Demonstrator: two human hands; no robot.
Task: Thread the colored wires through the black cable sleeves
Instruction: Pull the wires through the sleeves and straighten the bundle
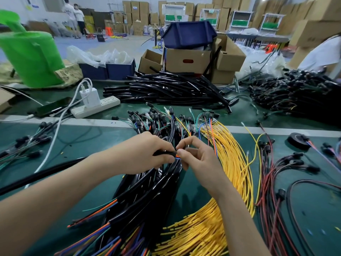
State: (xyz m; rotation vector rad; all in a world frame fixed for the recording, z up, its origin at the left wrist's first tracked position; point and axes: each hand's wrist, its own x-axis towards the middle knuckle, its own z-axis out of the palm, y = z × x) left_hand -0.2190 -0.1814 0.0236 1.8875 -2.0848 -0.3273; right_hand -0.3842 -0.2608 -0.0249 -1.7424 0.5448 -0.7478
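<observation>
My left hand (145, 154) grips the end of a black cable sleeve (167, 153) above the green table. My right hand (198, 157) pinches the tips of colored wires (177, 156), orange and blue, right at the sleeve's mouth. Under both hands lies a heap of black sleeves with colored wires inside (147, 196); orange, blue and green ends stick out toward me. A thick bundle of yellow wires (234, 163) curves along the right of my right hand.
Empty black sleeves (166, 89) are piled at the back centre. Red and black wired connectors (276, 178) lie at right, a dark connector heap (295, 93) at far right. A white power strip (96, 108) and phone (53, 108) sit left. Cardboard boxes (186, 60) stand behind.
</observation>
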